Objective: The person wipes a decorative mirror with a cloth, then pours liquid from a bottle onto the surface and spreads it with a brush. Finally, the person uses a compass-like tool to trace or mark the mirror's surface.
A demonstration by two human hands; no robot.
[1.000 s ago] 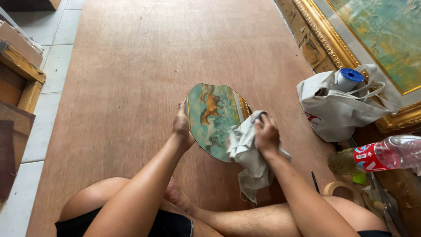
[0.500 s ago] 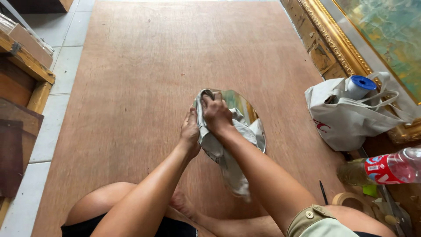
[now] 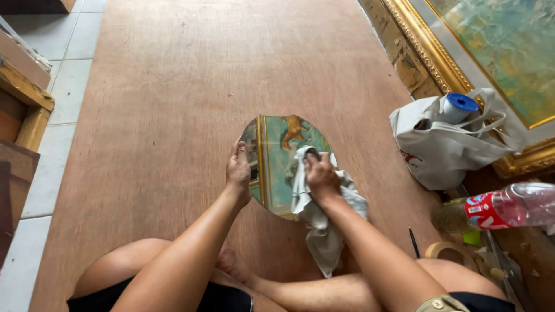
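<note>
**Oval Mirror Held on Edge Between Two Hands, Cloth Pressed to the Glass**

A person seated on a brown plywood floor [image 3: 173, 86] props an oval mirror [image 3: 277, 162] upright just ahead of the knees, its long axis running up and away from the body and its lower rim down near the legs. The left hand [image 3: 239, 172] grips the mirror's left edge, fingers curled round the rim, steadying it. The right hand [image 3: 319, 175] lies flat on the right half of the glass, closed over a bunched grey cloth [image 3: 324, 225] whose loose end hangs down past the lower rim toward the lap. Both hands sit at the same height, one on either side of the mirror's centre line, so neither is clearly the nearer; the glass faces the person and tilts slightly back, reflecting a painted scene with an orange animal. To the right, well apart from the hands, a white tote bag [image 3: 439, 150] holding a blue-capped roll [image 3: 457, 107] leans against a gilt-framed painting [image 3: 491, 52]. A plastic bottle [image 3: 503, 208] with a red label lies near it, beside a roll of tape [image 3: 448, 249].
</note>
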